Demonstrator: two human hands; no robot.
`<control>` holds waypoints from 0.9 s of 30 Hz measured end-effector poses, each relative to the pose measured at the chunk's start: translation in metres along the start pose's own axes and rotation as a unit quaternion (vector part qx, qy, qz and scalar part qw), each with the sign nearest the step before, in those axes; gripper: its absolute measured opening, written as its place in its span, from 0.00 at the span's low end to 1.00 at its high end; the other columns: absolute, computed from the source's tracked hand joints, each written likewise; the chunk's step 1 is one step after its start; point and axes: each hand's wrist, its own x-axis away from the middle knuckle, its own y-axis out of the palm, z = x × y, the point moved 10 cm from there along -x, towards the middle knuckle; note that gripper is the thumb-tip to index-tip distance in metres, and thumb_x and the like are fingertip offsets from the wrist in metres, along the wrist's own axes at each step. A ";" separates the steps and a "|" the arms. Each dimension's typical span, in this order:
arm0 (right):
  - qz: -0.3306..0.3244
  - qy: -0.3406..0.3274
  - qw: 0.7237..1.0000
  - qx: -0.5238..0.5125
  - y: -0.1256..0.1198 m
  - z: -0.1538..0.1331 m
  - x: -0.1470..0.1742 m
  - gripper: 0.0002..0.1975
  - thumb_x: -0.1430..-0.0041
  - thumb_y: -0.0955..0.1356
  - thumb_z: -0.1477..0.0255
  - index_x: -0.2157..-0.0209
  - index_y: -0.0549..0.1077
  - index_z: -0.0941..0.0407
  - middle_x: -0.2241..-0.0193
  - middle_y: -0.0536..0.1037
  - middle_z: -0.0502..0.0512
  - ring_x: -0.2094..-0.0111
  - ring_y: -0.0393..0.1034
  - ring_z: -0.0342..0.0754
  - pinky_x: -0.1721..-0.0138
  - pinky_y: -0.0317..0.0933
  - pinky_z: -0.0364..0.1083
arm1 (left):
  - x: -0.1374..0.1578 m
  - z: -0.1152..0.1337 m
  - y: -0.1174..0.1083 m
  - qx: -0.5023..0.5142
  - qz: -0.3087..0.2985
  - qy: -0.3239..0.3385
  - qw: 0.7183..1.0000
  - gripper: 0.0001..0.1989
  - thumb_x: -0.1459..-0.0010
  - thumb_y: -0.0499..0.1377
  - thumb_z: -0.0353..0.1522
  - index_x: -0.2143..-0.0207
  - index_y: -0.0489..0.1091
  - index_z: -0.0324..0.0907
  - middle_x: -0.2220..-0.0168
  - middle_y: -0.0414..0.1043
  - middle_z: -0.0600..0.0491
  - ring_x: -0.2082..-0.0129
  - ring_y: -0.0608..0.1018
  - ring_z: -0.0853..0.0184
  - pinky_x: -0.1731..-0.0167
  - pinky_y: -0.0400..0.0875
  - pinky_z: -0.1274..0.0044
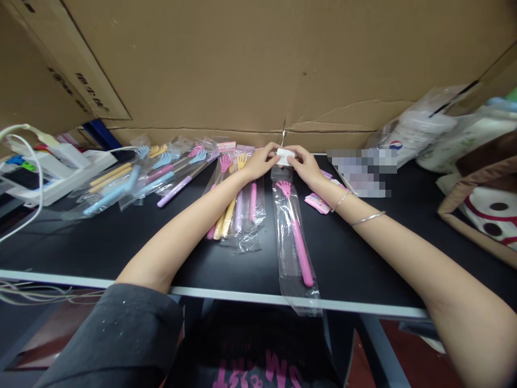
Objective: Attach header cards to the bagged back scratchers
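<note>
My left hand (260, 161) and my right hand (306, 166) meet at the far middle of the black table. Both pinch a small white card (285, 156) between thumb and fingers, one hand at each side. The card is at the top end of a clear plastic bag (284, 258). Inside that bag lies a pink back scratcher (301, 250), its claw end toward my hands and its handle toward me. The bag's lower end hangs slightly over the table's front edge. Several pink printed cards (318, 203) lie beside my right wrist, partly hidden by it.
Bagged back scratchers (239, 210) lie left of centre, with more (133, 180) farther left. A white power strip (68, 175) with cables stands at the left edge. To the right are a bagged drink cup (420, 132) and a brown-trimmed bag (460, 199). Cardboard (250, 64) walls the back.
</note>
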 end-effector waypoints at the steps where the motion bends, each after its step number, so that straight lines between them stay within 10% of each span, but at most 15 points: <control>1: -0.002 0.001 1.000 -0.001 0.000 -0.001 0.000 0.13 0.47 0.67 0.70 0.58 0.74 0.52 0.56 0.79 0.55 0.58 0.71 0.52 0.52 0.64 0.54 | 0.000 0.000 0.000 -0.002 0.001 0.000 1.000 0.13 0.39 0.53 0.31 0.51 0.64 0.38 0.62 0.77 0.52 0.60 0.77 0.67 0.57 0.67 0.78; 27: 0.014 0.075 0.996 -0.054 0.004 0.023 0.000 0.16 0.43 0.69 0.59 0.58 0.61 0.49 0.76 0.72 0.46 0.75 0.70 0.47 0.70 0.67 0.48 | 0.002 0.000 -0.007 0.004 0.030 -0.002 1.000 0.16 0.40 0.55 0.29 0.49 0.64 0.41 0.58 0.74 0.51 0.66 0.75 0.69 0.60 0.67 0.77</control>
